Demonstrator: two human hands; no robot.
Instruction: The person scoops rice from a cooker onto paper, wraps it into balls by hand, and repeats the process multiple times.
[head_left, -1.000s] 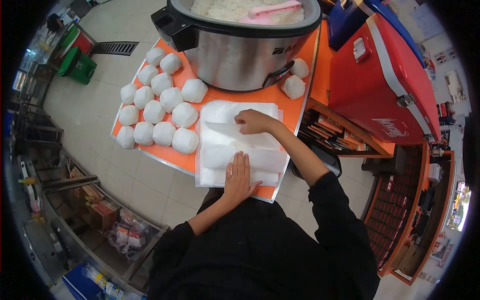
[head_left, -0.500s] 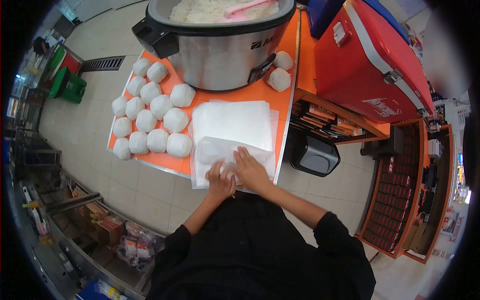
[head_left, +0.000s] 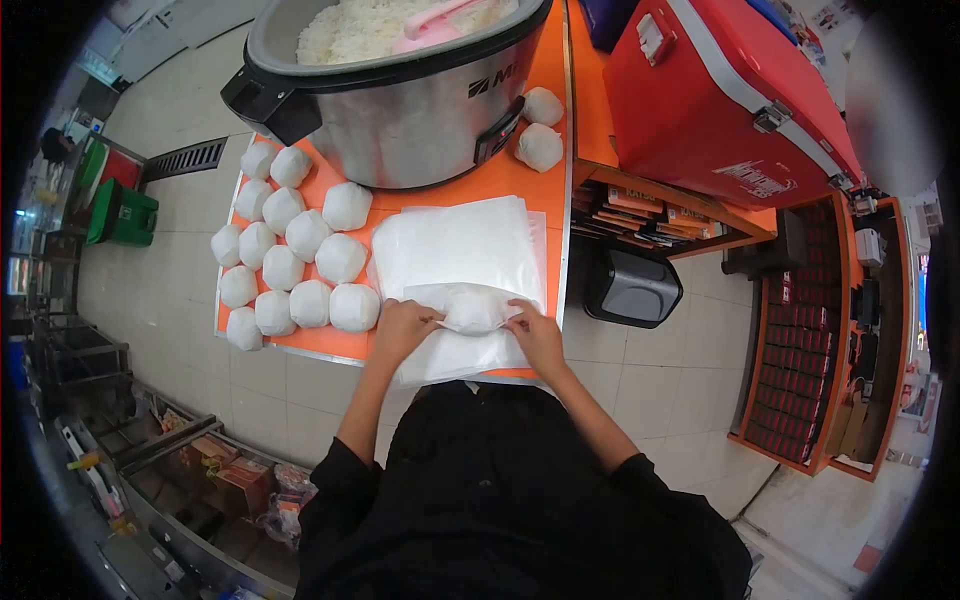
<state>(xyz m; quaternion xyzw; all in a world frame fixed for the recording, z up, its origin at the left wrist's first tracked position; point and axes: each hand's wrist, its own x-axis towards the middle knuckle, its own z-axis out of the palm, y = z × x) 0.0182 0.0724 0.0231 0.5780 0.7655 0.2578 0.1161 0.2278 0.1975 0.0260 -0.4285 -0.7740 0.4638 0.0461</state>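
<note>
A sheet of white wrapping paper (head_left: 470,307) is folded around a rounded lump whose contents are hidden. My left hand (head_left: 405,328) pinches the paper's left end. At the right end, my right hand (head_left: 535,335) has its fingers closed on the paper. Under this parcel lies a stack of white paper sheets (head_left: 455,238) on the orange table (head_left: 395,190). Several white paper-wrapped balls (head_left: 309,303) sit in rows to the left of the stack. Two more wrapped balls (head_left: 540,147) rest at the right edge beyond it.
A large steel rice cooker (head_left: 410,125) stands open behind the paper, with cooked rice (head_left: 350,30) and a pink rice scoop (head_left: 430,32) inside. To the right are a red cooler box (head_left: 720,110) and a black bin (head_left: 632,287). Shelves with red boxes (head_left: 790,365) stand farther right.
Both hands have moved apart from the middle of the folded paper to its two ends, which they now pinch. The lump inside shows more clearly. The camera view has shifted slightly.
</note>
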